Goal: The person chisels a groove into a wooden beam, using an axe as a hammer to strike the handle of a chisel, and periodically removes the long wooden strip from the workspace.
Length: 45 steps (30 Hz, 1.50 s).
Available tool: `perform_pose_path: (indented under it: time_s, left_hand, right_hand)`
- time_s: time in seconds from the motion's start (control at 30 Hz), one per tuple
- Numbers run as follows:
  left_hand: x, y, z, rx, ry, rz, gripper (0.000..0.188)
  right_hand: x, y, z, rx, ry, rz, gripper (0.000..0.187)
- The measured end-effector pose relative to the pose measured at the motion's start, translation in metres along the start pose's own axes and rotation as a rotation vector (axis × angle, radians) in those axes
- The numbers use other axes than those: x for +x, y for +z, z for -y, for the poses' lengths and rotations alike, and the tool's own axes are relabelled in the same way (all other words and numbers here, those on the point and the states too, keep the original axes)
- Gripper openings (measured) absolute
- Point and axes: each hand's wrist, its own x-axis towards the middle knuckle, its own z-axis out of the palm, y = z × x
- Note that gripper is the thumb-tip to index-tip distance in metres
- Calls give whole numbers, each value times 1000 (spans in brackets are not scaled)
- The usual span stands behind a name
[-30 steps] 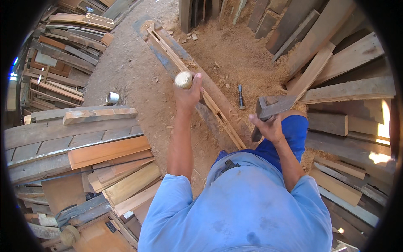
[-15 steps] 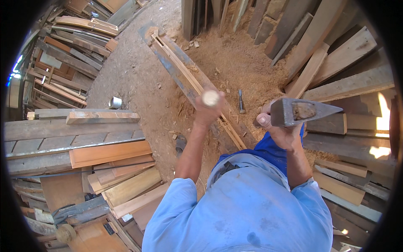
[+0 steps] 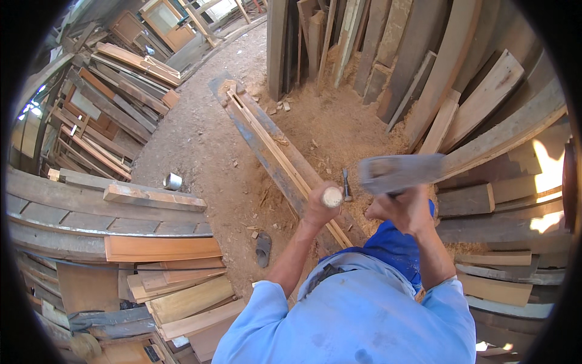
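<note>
Closed around an upright chisel (image 3: 332, 196), my left hand (image 3: 316, 213) is over the near half of a long pale wood strip (image 3: 267, 134). Only the round wooden butt of the chisel shows clearly; its blade is hidden below the hand. The strip has slots cut along it and lies on a wider, worn plank (image 3: 247, 130). My right hand (image 3: 407, 209) grips a hammer by its handle. The heavy metal hammer head (image 3: 394, 173) is raised to the right of the chisel and smeared by motion. Another chisel (image 3: 346, 185) lies on the ground between my hands.
Boards (image 3: 418, 79) lean upright at the far right over sawdust (image 3: 348, 124). Stacked timber (image 3: 163, 249) fills the left side. A metal cup (image 3: 173, 181) and a dark sandal (image 3: 262, 250) sit on the dirt floor. Wood chips are scattered near the plank.
My left hand has come nearer along the strip with the chisel. The hammer has swung leftward, closer to the chisel, and its head has turned. The whole view has tilted upward.
</note>
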Motion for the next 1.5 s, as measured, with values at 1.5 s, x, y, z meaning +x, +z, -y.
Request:
perform_pose_path:
  time_s: [1.5]
  left_hand:
    - [-16, -46, 22, -46, -241, -246, 27]
  right_hand:
    - [66, 76, 18, -155, -461, 310, 30]
